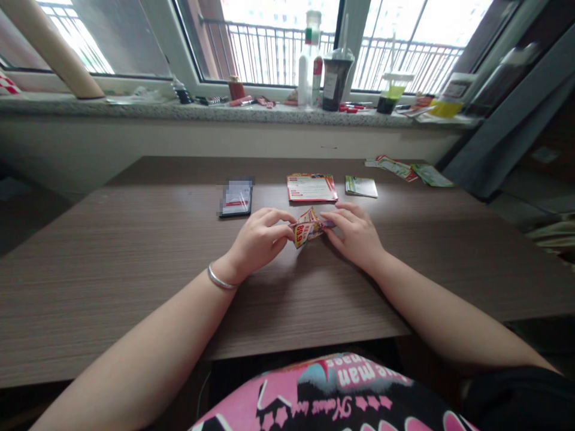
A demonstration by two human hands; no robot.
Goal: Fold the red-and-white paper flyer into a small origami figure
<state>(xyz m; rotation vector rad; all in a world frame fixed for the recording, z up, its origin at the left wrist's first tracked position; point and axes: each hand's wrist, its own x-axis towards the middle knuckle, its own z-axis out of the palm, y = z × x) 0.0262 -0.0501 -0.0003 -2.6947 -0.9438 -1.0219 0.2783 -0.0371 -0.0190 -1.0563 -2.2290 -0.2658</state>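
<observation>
Both of my hands are over the middle of the brown table, with a folded, colourful printed paper between them. My left hand pinches the paper's left edge between thumb and fingers. On the other side, my right hand has its thumb and fingers closed on the paper's right end. The paper is creased and stands slightly up off the wood. Just beyond it lies a stack of red-and-white cards, with a smaller green-and-white stack to its right. A dark phone-like object lies beyond my left hand.
Green and red leaflets lie at the table's far right corner. Bottles, a dark drink cup, a green cup and small items line the stone windowsill. A cardboard tube leans at the left.
</observation>
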